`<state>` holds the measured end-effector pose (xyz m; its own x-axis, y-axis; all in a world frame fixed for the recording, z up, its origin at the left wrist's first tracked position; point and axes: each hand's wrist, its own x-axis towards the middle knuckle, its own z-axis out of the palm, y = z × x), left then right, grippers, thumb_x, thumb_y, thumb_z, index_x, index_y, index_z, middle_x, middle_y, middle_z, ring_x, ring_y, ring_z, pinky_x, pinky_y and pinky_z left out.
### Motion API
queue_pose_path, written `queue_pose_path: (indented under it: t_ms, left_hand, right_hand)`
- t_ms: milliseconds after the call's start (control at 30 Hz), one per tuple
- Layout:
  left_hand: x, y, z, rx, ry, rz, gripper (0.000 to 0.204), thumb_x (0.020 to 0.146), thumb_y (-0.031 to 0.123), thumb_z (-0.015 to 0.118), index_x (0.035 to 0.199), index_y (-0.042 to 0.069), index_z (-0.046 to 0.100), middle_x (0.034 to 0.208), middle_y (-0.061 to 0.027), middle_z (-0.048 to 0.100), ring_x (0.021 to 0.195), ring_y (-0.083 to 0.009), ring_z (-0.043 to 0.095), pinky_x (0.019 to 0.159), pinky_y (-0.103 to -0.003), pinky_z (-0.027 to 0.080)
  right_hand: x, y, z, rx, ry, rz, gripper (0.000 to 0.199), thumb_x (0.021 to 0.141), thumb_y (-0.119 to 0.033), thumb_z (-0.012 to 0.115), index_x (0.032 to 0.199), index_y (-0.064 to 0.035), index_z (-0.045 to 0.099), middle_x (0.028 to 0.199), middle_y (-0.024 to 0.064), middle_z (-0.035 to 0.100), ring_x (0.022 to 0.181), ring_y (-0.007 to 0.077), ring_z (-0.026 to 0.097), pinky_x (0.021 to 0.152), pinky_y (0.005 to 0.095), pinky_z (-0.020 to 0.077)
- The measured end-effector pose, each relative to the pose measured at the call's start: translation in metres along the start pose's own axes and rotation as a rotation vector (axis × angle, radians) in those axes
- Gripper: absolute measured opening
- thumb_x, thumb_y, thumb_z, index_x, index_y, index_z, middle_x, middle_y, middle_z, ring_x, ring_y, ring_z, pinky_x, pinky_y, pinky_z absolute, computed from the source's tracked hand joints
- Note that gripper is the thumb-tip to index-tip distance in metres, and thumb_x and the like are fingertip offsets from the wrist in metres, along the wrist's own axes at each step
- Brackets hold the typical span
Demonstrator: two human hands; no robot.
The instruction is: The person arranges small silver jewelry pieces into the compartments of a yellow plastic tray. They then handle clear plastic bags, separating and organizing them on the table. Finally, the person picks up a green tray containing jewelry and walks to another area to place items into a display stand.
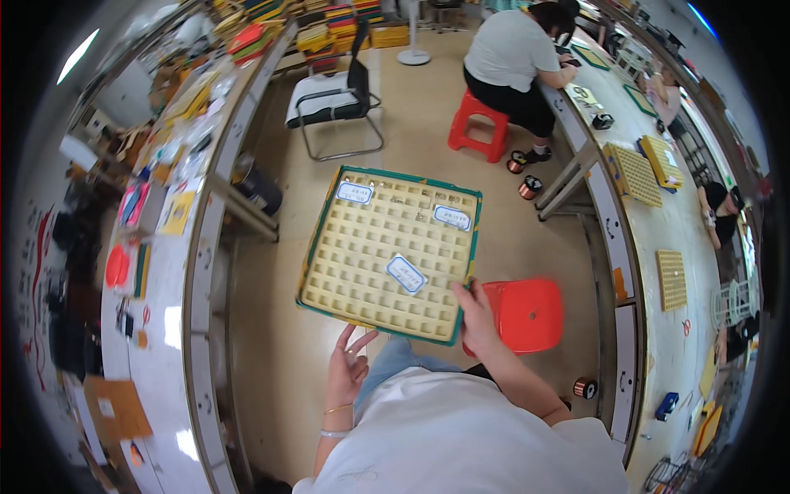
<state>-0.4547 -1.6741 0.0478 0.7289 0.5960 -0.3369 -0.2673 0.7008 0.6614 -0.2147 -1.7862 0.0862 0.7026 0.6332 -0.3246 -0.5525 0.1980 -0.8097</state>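
In front of my body is a square cream tray point(374, 267) with a green and yellow edge and rows of small square cells. Small metallic-looking pieces sit in some far-row cells, too small to name. Three blue-bordered paper labels lie on it, one of them a loose-looking label point(406, 274) near the middle. My right hand point(479, 319) grips the tray's near right edge, thumb on top, its other fingers mostly hidden. My left hand point(350, 368) is just below the near edge, fingers apart, tips reaching the rim; whether they bear any weight I cannot tell.
A red stool point(527, 314) stands at my right. Long workbenches run along the left point(148, 354) and right point(650, 329). A black-and-white chair point(333, 103) is ahead; a person point(510, 53) sits at the right bench. Wire spools point(585, 388) are on the floor.
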Motion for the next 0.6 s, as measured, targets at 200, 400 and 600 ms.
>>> queue_pose_path:
  t_ms: [200, 400, 600]
  left_hand:
    - [0.142, 0.054, 0.058, 0.236, 0.100, -0.059, 0.050, 0.091, 0.028, 0.061, 0.131, 0.010, 0.037, 0.101, -0.0049, 0.062, 0.047, -0.0028, 0.035, 0.039, -0.018, 0.026]
    - [0.249, 0.129, 0.041, 0.069, 0.003, -0.053, 0.056, 0.067, 0.001, 0.050, 0.123, 0.005, 0.046, 0.105, -0.0078, 0.061, 0.076, -0.0152, 0.062, 0.058, -0.023, 0.051]
    - [0.354, 0.186, 0.048, 0.028, -0.027, -0.014, 0.065, 0.065, 0.004, 0.045, 0.130, 0.000, 0.043, 0.119, -0.0160, 0.056, 0.106, -0.0290, 0.059, 0.093, -0.040, 0.051]
  right_hand:
    - [0.063, -0.006, 0.075, 0.059, 0.007, -0.066, 0.051, 0.092, -0.017, 0.063, 0.131, -0.0008, 0.034, 0.122, 0.0092, 0.049, 0.111, 0.0149, 0.050, 0.096, 0.0300, 0.0422]
    - [0.145, -0.036, 0.064, -0.224, -0.286, 0.057, 0.047, 0.098, -0.023, 0.051, 0.134, 0.0025, 0.037, 0.133, 0.0149, 0.047, 0.121, 0.0222, 0.050, 0.098, 0.0367, 0.0452]
    - [0.248, -0.111, -0.015, -0.264, -0.458, 0.110, 0.054, 0.100, -0.037, 0.043, 0.134, 0.0042, 0.040, 0.121, 0.0163, 0.057, 0.113, 0.0241, 0.057, 0.093, 0.0373, 0.0485]
